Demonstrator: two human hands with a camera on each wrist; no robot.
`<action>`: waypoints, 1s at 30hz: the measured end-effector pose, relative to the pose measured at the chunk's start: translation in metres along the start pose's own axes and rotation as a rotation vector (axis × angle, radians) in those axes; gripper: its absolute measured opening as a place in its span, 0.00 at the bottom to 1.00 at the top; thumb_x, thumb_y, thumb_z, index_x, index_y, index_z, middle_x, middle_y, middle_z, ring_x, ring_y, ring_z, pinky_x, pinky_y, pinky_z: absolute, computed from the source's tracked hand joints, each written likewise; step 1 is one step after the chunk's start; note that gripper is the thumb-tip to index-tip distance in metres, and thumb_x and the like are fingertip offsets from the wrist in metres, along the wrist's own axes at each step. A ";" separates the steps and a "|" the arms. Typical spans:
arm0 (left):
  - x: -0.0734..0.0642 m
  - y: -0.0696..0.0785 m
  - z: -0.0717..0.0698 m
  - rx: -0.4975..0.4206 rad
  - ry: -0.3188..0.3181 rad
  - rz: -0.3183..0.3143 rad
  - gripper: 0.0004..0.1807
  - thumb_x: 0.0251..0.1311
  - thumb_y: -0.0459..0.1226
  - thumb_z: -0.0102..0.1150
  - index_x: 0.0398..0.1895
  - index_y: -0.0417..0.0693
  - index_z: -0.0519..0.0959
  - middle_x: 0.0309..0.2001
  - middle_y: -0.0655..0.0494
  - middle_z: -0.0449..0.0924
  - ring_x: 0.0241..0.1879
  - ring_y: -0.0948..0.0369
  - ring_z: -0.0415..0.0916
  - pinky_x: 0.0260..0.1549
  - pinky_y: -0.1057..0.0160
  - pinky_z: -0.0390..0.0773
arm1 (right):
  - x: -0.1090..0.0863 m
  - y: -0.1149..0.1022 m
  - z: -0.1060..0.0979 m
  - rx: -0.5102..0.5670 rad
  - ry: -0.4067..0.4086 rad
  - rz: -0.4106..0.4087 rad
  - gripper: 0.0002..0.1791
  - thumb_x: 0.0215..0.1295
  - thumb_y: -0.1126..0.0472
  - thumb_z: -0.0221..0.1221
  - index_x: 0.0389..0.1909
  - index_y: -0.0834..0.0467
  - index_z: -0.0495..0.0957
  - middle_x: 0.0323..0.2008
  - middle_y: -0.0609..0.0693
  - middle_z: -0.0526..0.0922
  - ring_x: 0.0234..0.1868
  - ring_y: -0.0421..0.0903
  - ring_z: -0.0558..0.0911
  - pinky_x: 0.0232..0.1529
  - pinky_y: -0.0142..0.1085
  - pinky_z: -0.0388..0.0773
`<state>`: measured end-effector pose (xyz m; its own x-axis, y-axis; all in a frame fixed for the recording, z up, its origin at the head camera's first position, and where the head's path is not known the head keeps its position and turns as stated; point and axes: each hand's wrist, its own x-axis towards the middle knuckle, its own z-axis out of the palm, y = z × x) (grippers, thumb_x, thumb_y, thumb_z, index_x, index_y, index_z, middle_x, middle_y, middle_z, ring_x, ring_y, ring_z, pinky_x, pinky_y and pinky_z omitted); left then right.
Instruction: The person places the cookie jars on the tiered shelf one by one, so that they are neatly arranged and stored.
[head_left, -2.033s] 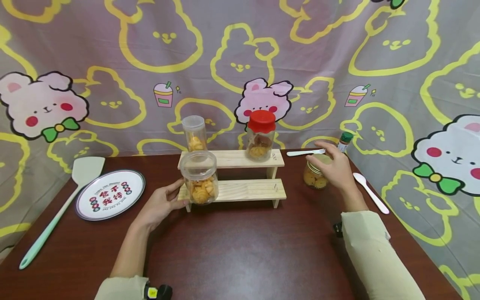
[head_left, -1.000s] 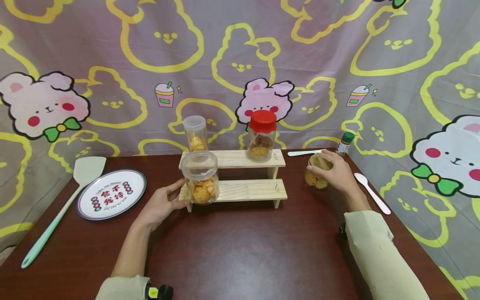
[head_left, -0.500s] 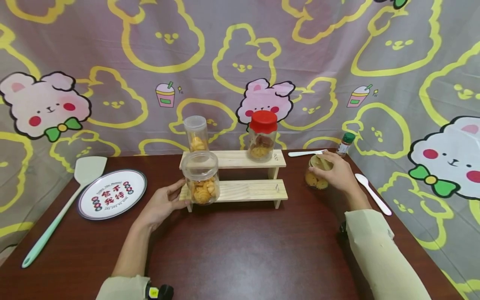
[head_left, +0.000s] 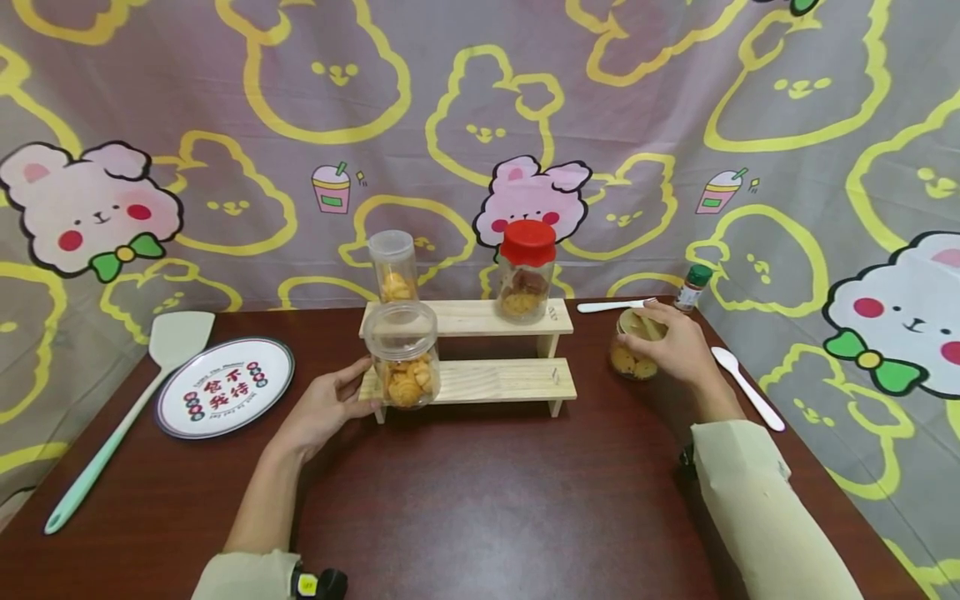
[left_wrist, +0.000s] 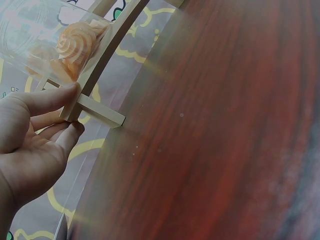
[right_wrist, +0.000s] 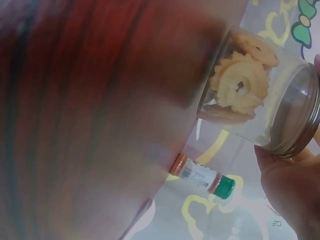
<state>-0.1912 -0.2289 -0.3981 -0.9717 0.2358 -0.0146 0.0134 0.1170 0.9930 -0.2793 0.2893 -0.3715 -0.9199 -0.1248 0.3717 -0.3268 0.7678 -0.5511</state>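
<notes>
My left hand (head_left: pixel 326 412) pinches the left end of the lower board of a two-step wooden shelf (head_left: pixel 498 379). In the left wrist view the thumb lies on top of the board end, fingers below. Just beside that thumb stands a wide clear jar (head_left: pixel 408 385) of shell-shaped snacks. Over on the right, my right hand (head_left: pixel 678 346) grips the top of a short glass jar (head_left: pixel 632 364) of round cookies. The right wrist view shows this cookie jar (right_wrist: pixel 240 82) upright at the tabletop, thumb and fingers around its lid end, partly cut off by the frame.
On the upper board stand a slim snack jar (head_left: pixel 394 271) and a red-lidded jar (head_left: pixel 527 275). A white fork (head_left: pixel 611 307), a green-capped shaker bottle (head_left: pixel 692 290) and a white spoon (head_left: pixel 746 387) surround the right hand. At left lie a plate (head_left: pixel 225 387) and a spatula (head_left: pixel 112 442).
My right hand has come down from above the cookie jar and taken hold of its top. The left hand keeps its hold on the shelf; the jars stand where they were.
</notes>
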 end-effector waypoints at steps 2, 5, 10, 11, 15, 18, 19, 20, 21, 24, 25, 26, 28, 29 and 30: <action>0.000 0.000 0.000 -0.002 0.000 0.000 0.44 0.62 0.23 0.63 0.78 0.29 0.50 0.79 0.38 0.48 0.74 0.46 0.53 0.59 0.73 0.72 | 0.000 -0.002 0.000 0.005 0.008 -0.012 0.33 0.58 0.52 0.73 0.59 0.68 0.80 0.66 0.66 0.74 0.68 0.65 0.69 0.63 0.59 0.68; 0.000 -0.001 0.000 -0.010 -0.001 -0.002 0.44 0.62 0.22 0.62 0.78 0.29 0.50 0.79 0.38 0.47 0.74 0.45 0.53 0.58 0.73 0.72 | 0.001 -0.006 -0.001 0.012 0.015 -0.027 0.32 0.58 0.53 0.73 0.59 0.68 0.80 0.66 0.65 0.74 0.67 0.65 0.70 0.61 0.57 0.70; -0.001 -0.001 0.000 -0.013 -0.002 0.001 0.44 0.62 0.22 0.62 0.78 0.29 0.50 0.79 0.38 0.47 0.74 0.45 0.53 0.58 0.73 0.72 | 0.002 -0.015 -0.006 0.021 -0.020 -0.026 0.33 0.59 0.51 0.72 0.61 0.66 0.79 0.67 0.63 0.73 0.69 0.63 0.69 0.62 0.58 0.69; -0.001 -0.001 0.000 -0.011 -0.002 0.003 0.44 0.62 0.22 0.62 0.78 0.29 0.50 0.79 0.38 0.47 0.74 0.45 0.53 0.58 0.73 0.72 | 0.002 -0.017 -0.007 0.022 -0.031 -0.026 0.33 0.59 0.51 0.72 0.61 0.65 0.79 0.67 0.63 0.73 0.69 0.63 0.68 0.63 0.58 0.68; -0.001 -0.001 -0.001 -0.008 -0.004 0.002 0.44 0.62 0.22 0.62 0.78 0.29 0.50 0.79 0.38 0.47 0.74 0.45 0.53 0.59 0.72 0.72 | 0.002 -0.026 -0.012 0.025 -0.066 -0.046 0.33 0.57 0.51 0.73 0.60 0.64 0.80 0.67 0.62 0.74 0.69 0.62 0.69 0.63 0.58 0.68; -0.001 0.000 -0.001 -0.011 -0.005 -0.003 0.44 0.63 0.23 0.63 0.78 0.29 0.49 0.79 0.38 0.47 0.74 0.46 0.53 0.59 0.72 0.72 | 0.001 -0.030 -0.014 0.036 -0.093 -0.075 0.31 0.58 0.51 0.73 0.59 0.63 0.81 0.66 0.61 0.75 0.68 0.62 0.69 0.62 0.57 0.69; -0.001 0.000 -0.001 -0.012 -0.005 -0.005 0.44 0.63 0.23 0.63 0.78 0.29 0.49 0.79 0.38 0.47 0.74 0.46 0.53 0.59 0.72 0.72 | 0.001 -0.032 -0.014 0.045 -0.104 -0.081 0.31 0.58 0.51 0.73 0.59 0.63 0.81 0.66 0.60 0.75 0.69 0.62 0.68 0.63 0.57 0.68; -0.001 0.000 -0.001 -0.011 -0.005 -0.006 0.44 0.63 0.23 0.63 0.78 0.29 0.49 0.79 0.38 0.47 0.74 0.46 0.53 0.59 0.72 0.72 | 0.001 -0.033 -0.014 0.054 -0.117 -0.090 0.30 0.58 0.51 0.73 0.58 0.62 0.82 0.66 0.59 0.75 0.69 0.61 0.68 0.63 0.57 0.68; -0.001 0.001 -0.001 -0.010 -0.006 -0.007 0.44 0.63 0.23 0.63 0.78 0.29 0.49 0.79 0.38 0.47 0.74 0.46 0.53 0.59 0.72 0.72 | 0.001 -0.034 -0.015 0.063 -0.131 -0.097 0.30 0.59 0.51 0.73 0.58 0.62 0.82 0.66 0.59 0.75 0.70 0.60 0.68 0.63 0.56 0.68; -0.001 0.000 -0.001 -0.008 -0.006 -0.007 0.44 0.63 0.23 0.63 0.78 0.29 0.49 0.78 0.38 0.48 0.74 0.46 0.53 0.59 0.72 0.72 | -0.001 -0.039 -0.016 0.088 -0.170 -0.117 0.29 0.59 0.51 0.73 0.59 0.60 0.82 0.66 0.57 0.76 0.69 0.58 0.68 0.64 0.55 0.68; -0.001 0.000 -0.001 -0.008 -0.006 -0.008 0.44 0.63 0.23 0.62 0.78 0.29 0.49 0.78 0.38 0.48 0.74 0.46 0.53 0.59 0.72 0.72 | -0.002 -0.040 -0.016 0.090 -0.176 -0.122 0.29 0.59 0.51 0.73 0.59 0.60 0.82 0.66 0.57 0.76 0.69 0.58 0.69 0.64 0.55 0.68; -0.001 0.000 -0.001 -0.008 -0.005 -0.007 0.44 0.63 0.22 0.62 0.78 0.29 0.49 0.78 0.38 0.48 0.74 0.46 0.53 0.58 0.72 0.72 | -0.002 -0.042 -0.017 0.090 -0.181 -0.127 0.29 0.59 0.51 0.73 0.59 0.60 0.82 0.66 0.57 0.76 0.68 0.57 0.70 0.63 0.54 0.68; -0.001 0.000 0.000 -0.009 -0.005 -0.007 0.44 0.63 0.22 0.62 0.78 0.29 0.49 0.78 0.37 0.48 0.74 0.46 0.53 0.58 0.72 0.72 | -0.003 -0.046 -0.018 0.091 -0.187 -0.134 0.29 0.59 0.51 0.73 0.59 0.59 0.82 0.66 0.57 0.76 0.68 0.57 0.71 0.63 0.54 0.69; -0.001 0.000 0.000 -0.012 -0.005 -0.008 0.44 0.63 0.22 0.62 0.78 0.29 0.49 0.78 0.37 0.48 0.74 0.45 0.53 0.58 0.72 0.72 | -0.003 -0.047 -0.018 0.093 -0.188 -0.137 0.29 0.58 0.51 0.73 0.59 0.58 0.82 0.66 0.57 0.76 0.68 0.56 0.71 0.62 0.54 0.69; 0.000 0.000 0.000 -0.013 -0.005 -0.008 0.44 0.63 0.22 0.62 0.78 0.29 0.49 0.78 0.37 0.48 0.74 0.45 0.53 0.58 0.72 0.72 | -0.003 -0.049 -0.019 0.093 -0.190 -0.138 0.29 0.58 0.51 0.74 0.59 0.58 0.83 0.66 0.56 0.76 0.68 0.56 0.71 0.62 0.54 0.69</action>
<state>-0.1909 -0.2292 -0.3977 -0.9706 0.2398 -0.0234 0.0023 0.1062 0.9943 -0.2568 0.2635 -0.3316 -0.8864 -0.3470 0.3065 -0.4629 0.6751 -0.5744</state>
